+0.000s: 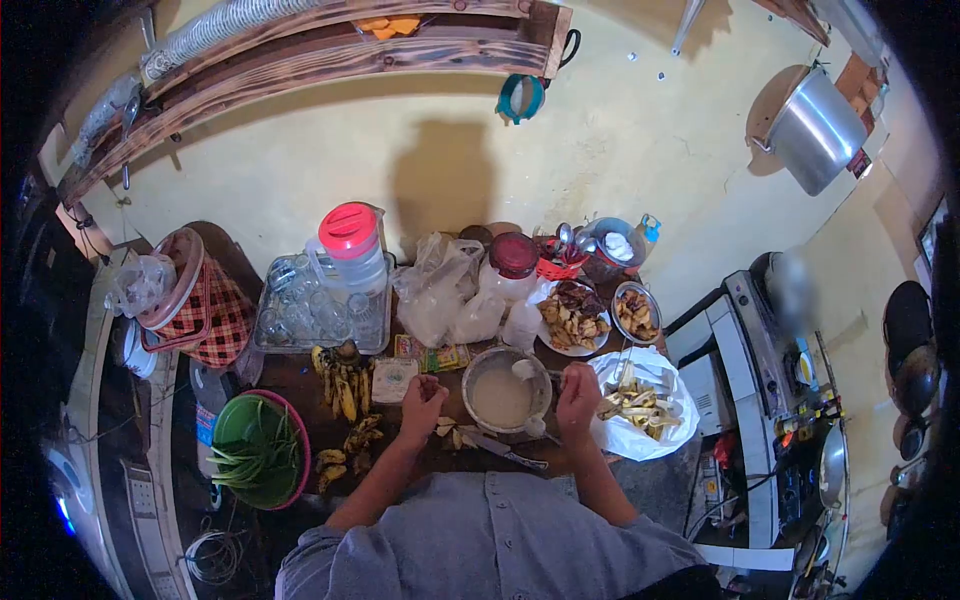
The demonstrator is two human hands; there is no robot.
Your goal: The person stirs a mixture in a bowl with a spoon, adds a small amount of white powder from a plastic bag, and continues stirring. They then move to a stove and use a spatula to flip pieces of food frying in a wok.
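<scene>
The left hand (425, 395) is raised just left of the bowl (503, 396), its fingers curled inward; the right hand (578, 400) is raised on the bowl's other side, its fingers curled too; whether either grips anything small, I cannot tell. The bowl sits on the counter (420, 462) between the hands, with pale liquid in it; a spoon (523, 370) lies at its upper right, and another spoon head (535, 427) shows at its lower right.

The knife (507, 452) lies on the counter below the bowl, near some pale pieces (450, 430); a white tub (395, 381) stands just beside the left hand, with bananas (345, 388) to its left; a white bag (668, 432) holding pale slices (638, 405) lies right of the right hand; beyond it, a plate (572, 351) carries browned pieces (572, 328).
</scene>
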